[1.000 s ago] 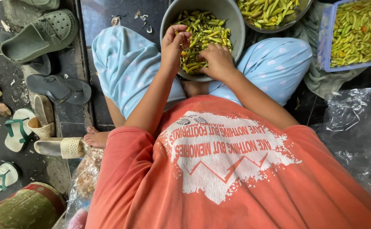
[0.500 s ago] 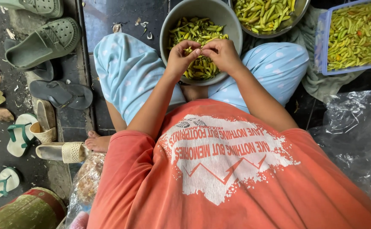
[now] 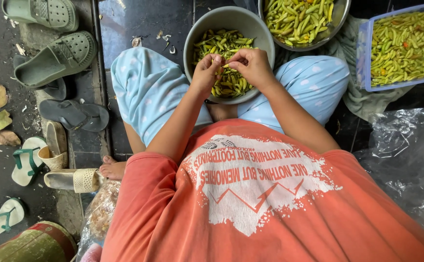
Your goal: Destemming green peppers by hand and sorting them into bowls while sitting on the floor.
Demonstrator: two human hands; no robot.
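Left hand [image 3: 207, 73] and right hand [image 3: 251, 65] met over the grey bowl [image 3: 200, 36] in the lap, fingertips pinched on one green chilli [image 3: 225, 64]. Floor was dark wet tile [image 3: 139, 22]. Steel bowl [image 3: 340, 22] of chillies at 1 o'clock, blue tray [image 3: 367, 58] at 2, sandals [image 3: 52, 60] at 9–10, clear plastic sheet [image 3: 406, 160] at 4.

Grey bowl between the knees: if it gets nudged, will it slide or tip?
The grey bowl is round and deep, so it may rock. The chillies filling it probably steady it. Wedged between the knees, it likely won't slide.
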